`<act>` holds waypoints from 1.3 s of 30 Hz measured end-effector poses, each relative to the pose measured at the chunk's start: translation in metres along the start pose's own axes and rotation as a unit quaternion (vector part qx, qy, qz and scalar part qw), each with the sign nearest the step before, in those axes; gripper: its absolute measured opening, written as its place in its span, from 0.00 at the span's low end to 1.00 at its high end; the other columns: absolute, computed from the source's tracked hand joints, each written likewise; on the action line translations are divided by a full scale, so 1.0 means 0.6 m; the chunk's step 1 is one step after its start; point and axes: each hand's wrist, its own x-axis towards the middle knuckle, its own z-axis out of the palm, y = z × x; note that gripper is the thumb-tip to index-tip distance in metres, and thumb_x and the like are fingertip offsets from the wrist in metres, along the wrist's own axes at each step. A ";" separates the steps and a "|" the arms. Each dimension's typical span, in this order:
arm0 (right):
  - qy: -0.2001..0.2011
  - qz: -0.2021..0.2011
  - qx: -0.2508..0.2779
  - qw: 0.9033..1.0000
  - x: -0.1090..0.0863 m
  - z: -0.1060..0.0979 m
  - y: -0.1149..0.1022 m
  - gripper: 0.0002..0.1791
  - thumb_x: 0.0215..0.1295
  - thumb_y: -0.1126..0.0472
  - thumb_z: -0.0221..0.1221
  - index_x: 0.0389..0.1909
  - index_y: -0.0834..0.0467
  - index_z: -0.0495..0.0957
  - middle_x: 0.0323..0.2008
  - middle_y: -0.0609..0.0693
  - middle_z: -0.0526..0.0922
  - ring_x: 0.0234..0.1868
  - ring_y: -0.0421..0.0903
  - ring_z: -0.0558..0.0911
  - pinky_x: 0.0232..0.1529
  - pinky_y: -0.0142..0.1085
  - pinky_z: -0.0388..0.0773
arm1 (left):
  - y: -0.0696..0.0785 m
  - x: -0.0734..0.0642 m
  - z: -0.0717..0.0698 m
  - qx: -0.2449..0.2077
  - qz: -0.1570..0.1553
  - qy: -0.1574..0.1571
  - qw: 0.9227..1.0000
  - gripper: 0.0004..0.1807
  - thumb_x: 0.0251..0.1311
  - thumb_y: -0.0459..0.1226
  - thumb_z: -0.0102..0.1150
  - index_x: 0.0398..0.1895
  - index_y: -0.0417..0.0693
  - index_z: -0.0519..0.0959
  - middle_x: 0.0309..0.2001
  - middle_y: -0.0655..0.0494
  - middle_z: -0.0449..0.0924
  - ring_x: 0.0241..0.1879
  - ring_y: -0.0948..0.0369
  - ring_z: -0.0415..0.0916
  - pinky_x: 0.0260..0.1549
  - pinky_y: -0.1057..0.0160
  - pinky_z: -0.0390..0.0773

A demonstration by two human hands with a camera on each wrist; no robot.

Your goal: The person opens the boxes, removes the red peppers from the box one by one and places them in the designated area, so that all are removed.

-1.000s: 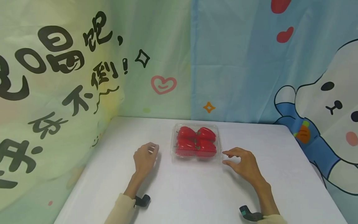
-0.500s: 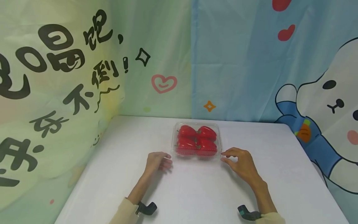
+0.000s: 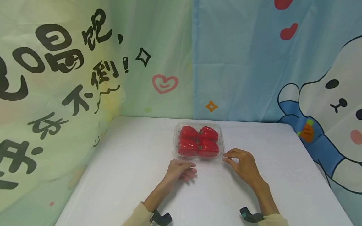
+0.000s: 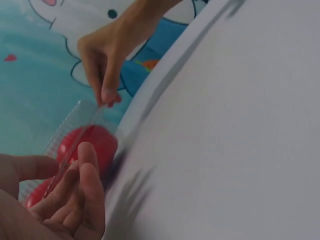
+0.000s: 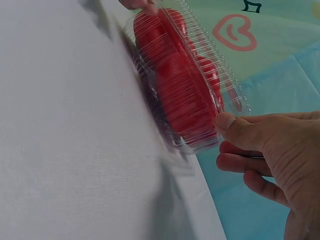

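Observation:
A clear plastic clamshell box (image 3: 174, 141) sits on the table with several red bell peppers (image 3: 208, 147) inside. At its front right corner, the thumb and forefinger of my right hand (image 3: 243, 166) pinch the rim; the right wrist view shows the thumb on that edge, with the other fingers below. My left hand (image 3: 181, 172) hovers before the front side of the box, palm inward and fingers loosely bent. In the left wrist view the left thumb and fingers (image 4: 90, 185) stand apart near the box edge, holding nothing. The lid appears closed over the peppers.
A white table (image 3: 135, 141) carries the box near its back edge. Behind it hangs a printed curtain (image 3: 232, 62), with a cartoon bear (image 3: 319, 94) on the right and black lettering on the left. Dark wrist-camera mounts (image 3: 250, 216) stick out from both wrists.
My left hand has moved from the left of the box rightwards along its front side. My right hand has shifted slightly left and its thumb and forefinger have closed on the corner.

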 end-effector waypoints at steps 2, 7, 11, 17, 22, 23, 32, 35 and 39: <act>-0.003 0.004 -0.003 1.000 -0.002 0.002 0.000 0.12 0.53 0.69 0.81 0.40 0.59 0.94 0.37 0.50 0.94 0.42 0.53 0.93 0.49 0.58 0.90 | -0.002 0.004 0.013 -0.010 0.005 -0.011 1.000 0.20 0.75 0.39 0.63 0.57 0.27 0.85 0.50 0.28 0.90 0.33 0.63 0.93 0.29 0.71 0.89; -0.002 0.003 -0.010 1.000 -0.004 0.006 -0.003 0.13 0.54 0.68 0.81 0.42 0.58 0.94 0.37 0.50 0.94 0.42 0.53 0.92 0.49 0.57 0.91 | -0.006 0.016 0.037 -0.028 0.011 -0.021 0.999 0.20 0.75 0.39 0.64 0.58 0.29 0.86 0.51 0.29 0.89 0.33 0.64 0.93 0.30 0.71 0.89; 0.008 -0.011 -0.018 1.000 -0.004 0.006 -0.004 0.14 0.52 0.68 0.82 0.41 0.58 0.95 0.37 0.49 0.93 0.41 0.51 0.91 0.45 0.53 0.90 | -0.009 0.023 0.059 -0.038 0.014 -0.019 0.999 0.20 0.74 0.39 0.66 0.58 0.31 0.86 0.52 0.30 0.90 0.37 0.60 0.94 0.33 0.70 0.90; 0.021 -0.017 -0.023 0.999 -0.007 0.006 -0.006 0.14 0.51 0.69 0.83 0.40 0.58 0.95 0.39 0.50 0.92 0.41 0.50 0.89 0.43 0.51 0.90 | -0.018 0.032 0.102 -0.058 0.019 0.004 0.998 0.17 0.74 0.37 0.67 0.57 0.33 0.88 0.51 0.32 0.91 0.37 0.59 0.94 0.31 0.72 0.88; 0.030 -0.018 -0.024 0.999 -0.011 0.009 -0.005 0.14 0.51 0.70 0.83 0.39 0.59 0.94 0.41 0.50 0.90 0.43 0.50 0.88 0.43 0.50 0.90 | -0.028 0.043 0.137 -0.087 0.028 0.021 0.996 0.15 0.74 0.35 0.67 0.55 0.31 0.88 0.50 0.32 0.91 0.31 0.66 0.91 0.27 0.75 0.85; 0.031 -0.018 -0.025 0.999 -0.012 0.010 -0.005 0.13 0.51 0.70 0.82 0.39 0.59 0.94 0.41 0.50 0.90 0.43 0.50 0.88 0.44 0.51 0.90 | -0.030 0.046 0.142 -0.095 0.031 0.024 0.995 0.15 0.74 0.35 0.67 0.55 0.31 0.88 0.50 0.31 0.91 0.30 0.67 0.90 0.27 0.76 0.85; 0.035 -0.020 -0.036 0.999 -0.013 0.005 -0.010 0.12 0.52 0.69 0.82 0.38 0.59 0.94 0.42 0.51 0.90 0.44 0.52 0.88 0.45 0.53 0.90 | -0.035 0.061 0.170 -0.137 0.049 0.034 0.989 0.14 0.73 0.33 0.67 0.54 0.30 0.88 0.51 0.25 0.87 0.26 0.69 0.87 0.25 0.76 0.82; 0.040 -0.024 -0.037 0.998 -0.013 0.004 -0.010 0.12 0.52 0.69 0.82 0.37 0.59 0.94 0.42 0.51 0.90 0.44 0.51 0.88 0.45 0.51 0.89 | -0.034 0.063 0.175 -0.141 0.050 0.035 0.988 0.14 0.73 0.34 0.68 0.53 0.31 0.88 0.51 0.24 0.87 0.26 0.69 0.86 0.25 0.76 0.82; 0.044 -0.034 -0.033 0.998 -0.012 0.004 -0.009 0.12 0.51 0.70 0.82 0.37 0.58 0.94 0.42 0.50 0.90 0.44 0.50 0.88 0.44 0.49 0.87 | -0.035 0.065 0.181 -0.149 0.056 0.042 0.986 0.13 0.72 0.32 0.68 0.53 0.31 0.88 0.50 0.23 0.87 0.25 0.69 0.86 0.24 0.76 0.81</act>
